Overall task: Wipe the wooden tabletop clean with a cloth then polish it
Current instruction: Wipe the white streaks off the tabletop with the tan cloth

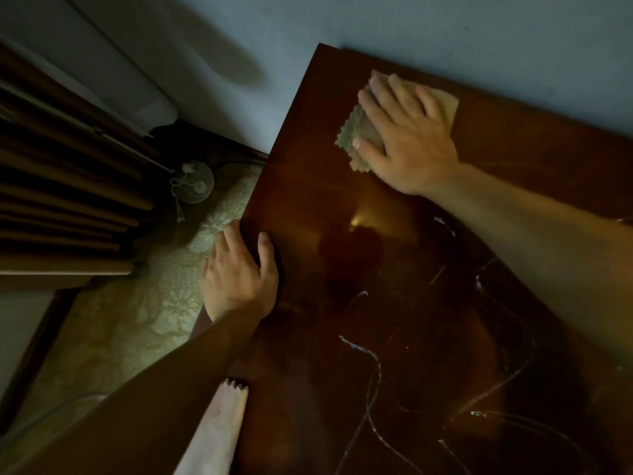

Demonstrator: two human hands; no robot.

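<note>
A dark glossy wooden tabletop fills the right of the view, with thin whitish streaks across its near half. A tan cloth with a zigzag edge lies flat near the far left corner. My right hand presses on it with spread, straight fingers. My left hand grips the table's left edge, thumb on top and fingers curled over the side.
A pale cloth with a zigzag end hangs at the table's near left edge. Left of the table lie a patterned floor covering, a small round fan and dark wooden slats. A pale wall backs the table.
</note>
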